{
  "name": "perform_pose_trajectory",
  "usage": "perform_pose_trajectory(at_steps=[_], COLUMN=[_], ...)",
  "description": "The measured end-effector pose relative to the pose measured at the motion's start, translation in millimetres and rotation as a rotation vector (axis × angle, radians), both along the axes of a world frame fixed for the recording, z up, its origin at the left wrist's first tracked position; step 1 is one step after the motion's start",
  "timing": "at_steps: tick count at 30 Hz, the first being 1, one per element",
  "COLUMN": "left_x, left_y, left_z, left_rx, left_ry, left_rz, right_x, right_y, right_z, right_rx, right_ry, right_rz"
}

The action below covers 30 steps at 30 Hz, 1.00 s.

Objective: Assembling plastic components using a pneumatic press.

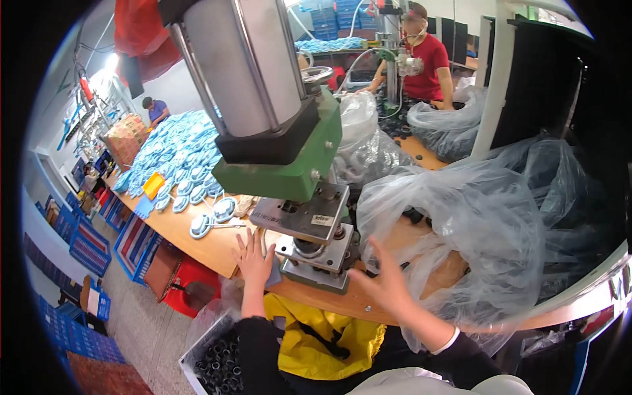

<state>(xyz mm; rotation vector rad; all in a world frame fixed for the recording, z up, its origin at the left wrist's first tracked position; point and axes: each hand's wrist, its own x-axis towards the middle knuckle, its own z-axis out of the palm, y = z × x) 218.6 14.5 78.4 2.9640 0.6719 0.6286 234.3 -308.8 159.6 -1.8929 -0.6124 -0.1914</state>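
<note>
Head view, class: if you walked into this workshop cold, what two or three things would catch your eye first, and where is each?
First, the big press with its grey cylinder and green body, rising from the wooden bench at centre. Just below it, the left hand lies flat at the bench edge and the right hand hovers open. Left and further back lies a heap of blue oval pieces; clear plastic bags billow right.

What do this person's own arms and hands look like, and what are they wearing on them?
Both hands are bare, with no gloves or rings that show. The left hand comes out of a dark, almost black long sleeve. The right hand has the same dark sleeve, with a thin white cuff showing at the wrist.
</note>
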Motion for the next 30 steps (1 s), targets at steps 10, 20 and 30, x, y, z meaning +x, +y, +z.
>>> perform_pose_trajectory(at_steps=[10,20,30], left_x=[21,17,15], left_y=[24,21,20], left_z=[-18,-17,-16], left_rx=[-0.155,-0.139,-0.083], left_ry=[0.233,0.217,0.2], left_rz=[-0.042,-0.052,-0.111], right_x=[180,153,51], right_y=[-68,-81,-86], right_z=[-81,-94,-21], right_rx=[-0.896,-0.762,-0.302], right_ry=[-0.079,-0.31,0.031], right_rz=[-0.378,-0.595,-0.199])
